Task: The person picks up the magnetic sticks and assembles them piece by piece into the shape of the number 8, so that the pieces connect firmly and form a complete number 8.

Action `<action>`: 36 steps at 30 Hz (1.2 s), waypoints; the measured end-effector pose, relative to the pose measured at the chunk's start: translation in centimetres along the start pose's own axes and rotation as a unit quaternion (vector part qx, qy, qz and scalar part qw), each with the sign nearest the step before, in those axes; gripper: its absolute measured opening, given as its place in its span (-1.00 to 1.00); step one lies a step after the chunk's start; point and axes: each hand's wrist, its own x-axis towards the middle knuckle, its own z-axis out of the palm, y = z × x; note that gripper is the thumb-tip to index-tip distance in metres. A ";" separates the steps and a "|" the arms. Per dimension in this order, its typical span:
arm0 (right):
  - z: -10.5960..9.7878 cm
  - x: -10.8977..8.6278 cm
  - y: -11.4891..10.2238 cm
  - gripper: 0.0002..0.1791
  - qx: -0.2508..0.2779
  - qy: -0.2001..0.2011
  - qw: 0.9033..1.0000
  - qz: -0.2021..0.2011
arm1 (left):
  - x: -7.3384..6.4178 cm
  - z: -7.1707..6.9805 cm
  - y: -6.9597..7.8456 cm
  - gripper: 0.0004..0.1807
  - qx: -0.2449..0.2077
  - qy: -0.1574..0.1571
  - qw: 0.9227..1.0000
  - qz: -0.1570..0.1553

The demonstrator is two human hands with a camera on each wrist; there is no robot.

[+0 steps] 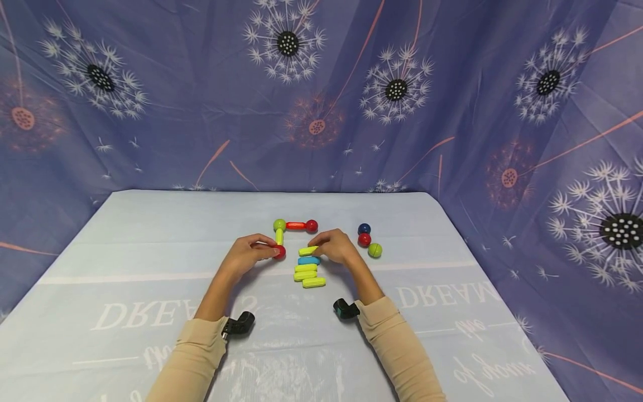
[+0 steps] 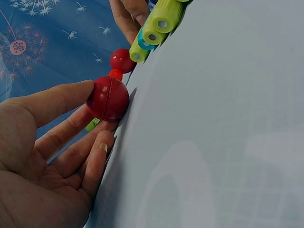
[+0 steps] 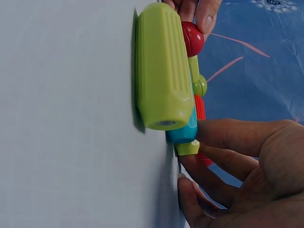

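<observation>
My left hand [image 1: 247,255] pinches a red ball [image 2: 108,98] between thumb and fingers. The ball sits at the near end of a lime-green rod [image 1: 279,237], which runs back to a lime-green ball [image 1: 279,224]. From there a red rod [image 1: 296,226] leads right to another red ball [image 1: 312,226]. My right hand [image 1: 335,245] holds the right end of a loose lime-green rod [image 1: 306,252], the farthest in a row; its fingers partly hide it. Nearer me lie a blue rod [image 1: 308,261] and more lime-green rods [image 1: 313,282], with grey discs in their ends.
To the right of my right hand, a dark blue ball [image 1: 364,228], a red ball [image 1: 364,240] and a lime-green ball [image 1: 374,250] lie close together. A pale printed cloth [image 1: 150,245] covers the table. Purple dandelion-patterned fabric [image 1: 201,111] hangs behind and at the sides.
</observation>
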 end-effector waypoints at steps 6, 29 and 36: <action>0.1 0.2 0.1 -0.74 -0.003 0.004 1.000 0.005 | 0.0 0.0 0.0 -0.58 0.001 0.002 1.000 -0.001; 0.8 0.4 -0.3 -0.73 0.007 0.046 0.999 -0.005 | 0.3 0.1 -0.2 -0.62 0.005 0.005 1.000 -0.009; 1.2 0.1 -1.3 -0.75 0.025 0.057 0.998 -0.011 | 0.3 0.2 -0.2 -0.62 0.004 0.006 1.000 -0.009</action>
